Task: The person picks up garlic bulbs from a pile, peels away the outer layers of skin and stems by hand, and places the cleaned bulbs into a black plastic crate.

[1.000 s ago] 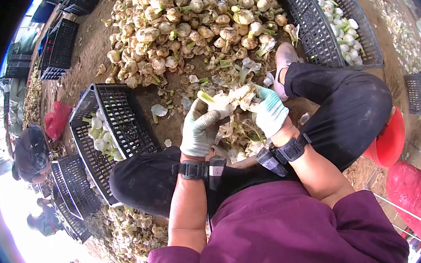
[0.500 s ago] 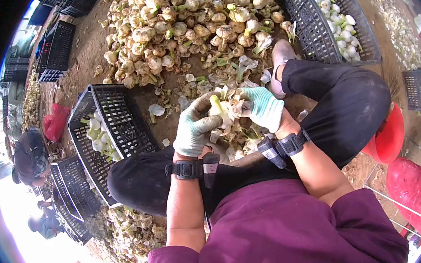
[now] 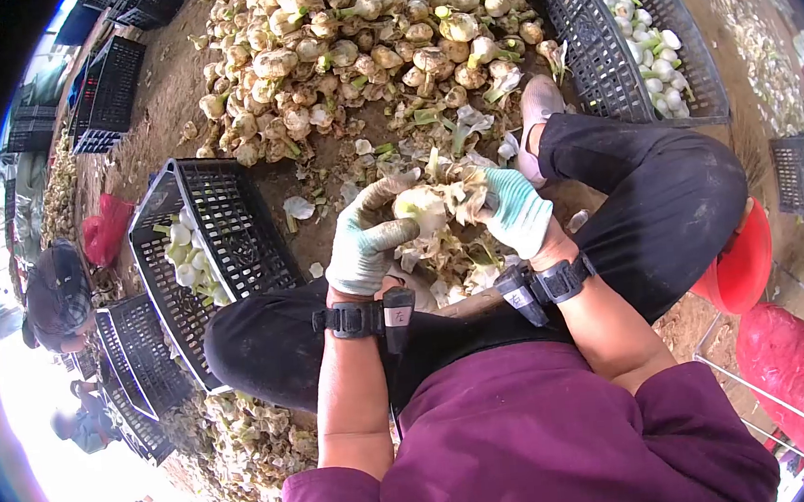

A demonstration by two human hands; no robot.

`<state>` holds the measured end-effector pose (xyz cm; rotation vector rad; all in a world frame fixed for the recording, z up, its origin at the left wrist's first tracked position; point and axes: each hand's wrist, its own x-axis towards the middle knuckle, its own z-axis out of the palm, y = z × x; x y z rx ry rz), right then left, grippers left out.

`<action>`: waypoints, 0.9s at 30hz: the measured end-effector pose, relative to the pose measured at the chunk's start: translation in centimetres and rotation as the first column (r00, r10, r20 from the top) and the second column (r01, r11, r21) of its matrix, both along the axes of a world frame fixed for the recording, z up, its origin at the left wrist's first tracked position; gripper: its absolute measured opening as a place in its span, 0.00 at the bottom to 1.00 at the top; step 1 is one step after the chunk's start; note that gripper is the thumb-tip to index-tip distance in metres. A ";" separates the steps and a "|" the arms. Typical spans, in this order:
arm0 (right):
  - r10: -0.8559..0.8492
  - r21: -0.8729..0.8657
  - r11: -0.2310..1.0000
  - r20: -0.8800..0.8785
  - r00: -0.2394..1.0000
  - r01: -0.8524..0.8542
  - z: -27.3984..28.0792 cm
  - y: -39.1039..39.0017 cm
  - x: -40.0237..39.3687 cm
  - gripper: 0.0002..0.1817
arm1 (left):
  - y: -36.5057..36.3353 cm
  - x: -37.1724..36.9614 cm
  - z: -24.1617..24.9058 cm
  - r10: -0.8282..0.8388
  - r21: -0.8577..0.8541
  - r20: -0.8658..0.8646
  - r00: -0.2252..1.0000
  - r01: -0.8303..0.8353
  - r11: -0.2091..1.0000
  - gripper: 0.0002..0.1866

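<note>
My left hand (image 3: 364, 243), in a pale green, soiled glove, is closed around a whitish garlic bulb (image 3: 422, 209) held over my lap. On the other side of it, my right hand (image 3: 518, 209), gloved too, pinches a bunch of dry, papery garlic skin (image 3: 466, 195) that spreads from the bulb. The tips of my right fingers are partly hidden by the skin. Loose peelings (image 3: 460, 263) lie below both hands, between my legs.
A large heap of unpeeled bulbs (image 3: 358, 56) lies ahead. Black crates of cleaned white bulbs stand at left (image 3: 239, 226) and right (image 3: 584, 48). A red bucket (image 3: 741, 257) sits by my right knee. Another person (image 3: 54, 297) is at far left.
The bulb has turned in my hands, so its green stem no longer points up at the left. More loosened skin now bunches at my right fingers, and my right hand has shifted slightly right.
</note>
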<state>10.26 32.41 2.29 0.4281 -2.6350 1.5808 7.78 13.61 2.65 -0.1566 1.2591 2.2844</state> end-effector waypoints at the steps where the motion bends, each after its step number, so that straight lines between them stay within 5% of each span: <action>1: -0.050 -0.071 0.996 -0.009 0.999 0.049 0.9 -0.4 0.0 0.17 | 0.0 0.0 0.0 0.000 0.000 0.000 1.000 0.000 1.000 0.24; 6: -0.090 -0.133 0.982 0.278 0.956 0.131 1.8 -0.8 0.2 0.18 | 0.1 0.0 0.0 0.053 0.036 0.090 0.995 -0.057 0.998 0.23; 7: -0.180 0.023 0.984 0.096 0.979 0.179 0.0 -0.8 0.5 0.17 | 0.0 0.1 -0.1 0.055 0.036 0.090 0.994 -0.058 0.998 0.23; 11: -0.149 -0.144 0.968 0.334 0.931 0.207 -0.4 -0.7 -0.8 0.15 | 0.0 0.2 0.4 0.010 0.194 0.118 0.993 -0.033 0.980 0.23; 16: -0.255 -0.176 0.939 0.217 0.942 0.295 -2.3 -0.2 -0.3 0.14 | 0.2 0.3 0.6 0.055 0.161 0.129 0.990 -0.075 0.984 0.23; 18: -0.107 -0.615 0.598 0.574 0.812 0.514 -4.0 -1.7 -1.1 0.15 | 0.1 0.2 0.6 0.044 0.128 0.126 0.991 -0.060 0.990 0.23; 19: -0.047 0.003 0.999 0.142 0.989 0.047 -4.0 0.3 -0.2 0.14 | 0.1 0.1 0.6 -0.004 0.079 0.128 0.992 -0.007 0.997 0.23; 20: 0.000 -0.049 0.999 0.210 0.978 0.010 0.7 -0.2 -0.2 0.15 | 0.1 0.1 0.6 -0.051 0.030 0.133 0.990 0.047 0.998 0.23; 22: -0.058 0.218 0.973 -0.055 0.997 0.069 0.2 -0.7 0.2 0.17 | 0.3 0.1 0.8 -0.063 -0.002 0.125 0.990 0.064 0.998 0.22; 23: -0.056 0.219 0.973 -0.054 0.997 0.066 -0.7 -0.6 0.4 0.17 | 0.3 0.1 0.6 -0.050 -0.032 0.108 0.993 0.054 0.998 0.21; 25: -0.038 0.509 0.829 -0.359 0.932 0.231 -3.8 -0.1 0.8 0.15 | 0.1 0.1 0.1 -0.032 -0.063 0.091 0.995 0.038 0.997 0.21; 26: -0.036 0.509 0.830 -0.359 0.933 0.228 -5.5 0.3 1.0 0.15 | 0.0 -0.1 -0.1 -0.075 -0.092 0.071 0.995 0.082 0.992 0.24; 27: -0.124 0.425 0.891 -0.110 0.986 0.160 -6.8 0.6 1.2 0.14 | -0.2 -0.1 -0.2 -0.121 -0.122 0.052 0.991 0.127 0.984 0.28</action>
